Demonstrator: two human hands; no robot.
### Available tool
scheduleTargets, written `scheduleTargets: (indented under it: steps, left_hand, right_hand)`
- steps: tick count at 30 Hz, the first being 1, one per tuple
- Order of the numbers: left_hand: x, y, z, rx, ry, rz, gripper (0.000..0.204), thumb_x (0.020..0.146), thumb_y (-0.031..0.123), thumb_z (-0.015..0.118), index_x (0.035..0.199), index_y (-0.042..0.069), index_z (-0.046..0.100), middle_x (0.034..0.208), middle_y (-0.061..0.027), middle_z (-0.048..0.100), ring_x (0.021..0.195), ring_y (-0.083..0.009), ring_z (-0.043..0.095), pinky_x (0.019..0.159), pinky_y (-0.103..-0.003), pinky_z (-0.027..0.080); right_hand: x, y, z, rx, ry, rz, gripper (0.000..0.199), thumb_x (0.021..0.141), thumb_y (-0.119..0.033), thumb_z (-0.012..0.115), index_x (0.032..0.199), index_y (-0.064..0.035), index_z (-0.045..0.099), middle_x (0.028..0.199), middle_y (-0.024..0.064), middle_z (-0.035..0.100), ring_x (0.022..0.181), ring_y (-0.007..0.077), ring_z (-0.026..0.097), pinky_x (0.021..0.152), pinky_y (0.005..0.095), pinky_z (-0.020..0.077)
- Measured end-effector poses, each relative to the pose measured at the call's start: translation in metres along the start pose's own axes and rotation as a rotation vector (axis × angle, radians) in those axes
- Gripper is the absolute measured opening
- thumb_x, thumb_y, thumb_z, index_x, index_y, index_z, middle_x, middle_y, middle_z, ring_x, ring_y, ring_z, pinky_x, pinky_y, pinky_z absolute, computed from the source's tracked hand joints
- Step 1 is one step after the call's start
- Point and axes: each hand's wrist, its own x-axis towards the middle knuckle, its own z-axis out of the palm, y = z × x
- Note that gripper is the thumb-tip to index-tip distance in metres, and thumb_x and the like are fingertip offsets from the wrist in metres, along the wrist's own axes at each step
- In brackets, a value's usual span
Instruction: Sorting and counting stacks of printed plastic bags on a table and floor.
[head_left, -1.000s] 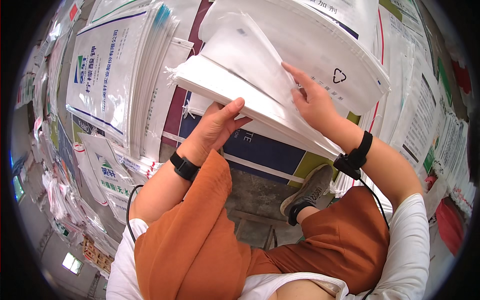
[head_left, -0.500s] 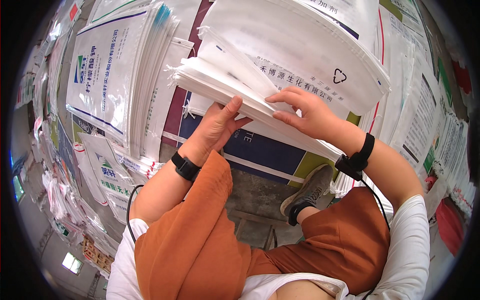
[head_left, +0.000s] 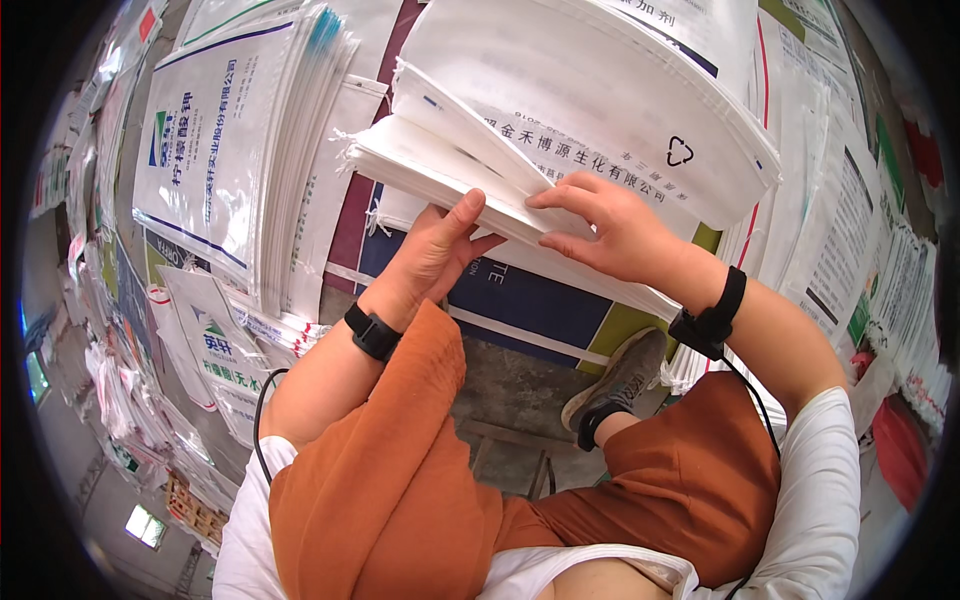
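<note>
A stack of white woven bags (head_left: 415,160) lies in front of me, its near edges fanned and tied threads hanging at the left corner. My left hand (head_left: 428,252) is closed on the near edge, thumb on top and fingers lower down. My right hand (head_left: 622,228) is bent over the same edge farther right, its forefinger and thumb at the lip of a partly lifted bag (head_left: 465,112). Beyond that, a larger printed white bag (head_left: 600,95) is spread back over the pile. Both wrists wear black bands.
A thick pile of printed white bags (head_left: 205,150) stands at the left, with more bags (head_left: 815,220) at the right. Under the stack is a dark blue printed bag (head_left: 530,305). My shoe (head_left: 618,385) rests on the floor close to it.
The partly lifted bag's left end has risen and tilted away from the stack below. My right fingers have shifted slightly at the edge. My left hand stays in place.
</note>
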Motion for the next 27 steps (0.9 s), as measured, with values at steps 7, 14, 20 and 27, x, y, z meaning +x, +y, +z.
scheduleTargets:
  steps: [7, 14, 20, 27]
  left_hand:
    - [-0.001, -0.001, 0.001, 0.006, 0.037, -0.013, 0.087, 0.096, 0.052, 0.066, 0.155, 0.003, 0.023, 0.148, -0.0147, 0.041, 0.14, -0.0276, 0.042, 0.115, -0.051, 0.042]
    - [0.0, -0.001, 0.001, 0.004, 0.023, 0.004, 0.087, 0.097, 0.05, 0.066, 0.155, 0.001, 0.023, 0.148, -0.0153, 0.042, 0.141, -0.0284, 0.042, 0.115, -0.052, 0.042]
    - [0.0, 0.0, 0.002, -0.02, 0.01, 0.009, 0.086, 0.096, 0.047, 0.068, 0.155, 0.001, 0.023, 0.148, -0.0154, 0.042, 0.14, -0.028, 0.043, 0.115, -0.051, 0.042]
    - [-0.002, 0.002, 0.004, -0.021, 0.029, 0.007, 0.085, 0.097, 0.045, 0.068, 0.154, 0.001, 0.023, 0.148, -0.0151, 0.042, 0.14, -0.0274, 0.043, 0.115, -0.05, 0.043]
  right_hand:
    - [-0.001, 0.004, -0.002, 0.22, 0.057, 0.362, 0.038, 0.094, -0.007, 0.066, 0.132, -0.0158, 0.065, 0.107, 0.0077, 0.065, 0.093, 0.0203, 0.064, 0.082, 0.0321, 0.0523]
    - [0.0, 0.003, -0.004, 0.093, 0.015, 0.193, 0.041, 0.095, -0.009, 0.067, 0.135, -0.0169, 0.063, 0.111, 0.0071, 0.064, 0.096, 0.0192, 0.062, 0.085, 0.0314, 0.0514]
    - [0.001, 0.003, -0.002, -0.045, 0.016, 0.048, 0.039, 0.093, -0.01, 0.068, 0.131, -0.0152, 0.064, 0.111, 0.0078, 0.064, 0.099, 0.0229, 0.063, 0.085, 0.0325, 0.0522]
    - [0.001, 0.011, -0.007, 0.119, 0.139, 0.227, 0.042, 0.093, -0.004, 0.064, 0.133, -0.0172, 0.063, 0.108, 0.0093, 0.062, 0.091, 0.0232, 0.062, 0.08, 0.0339, 0.0517]
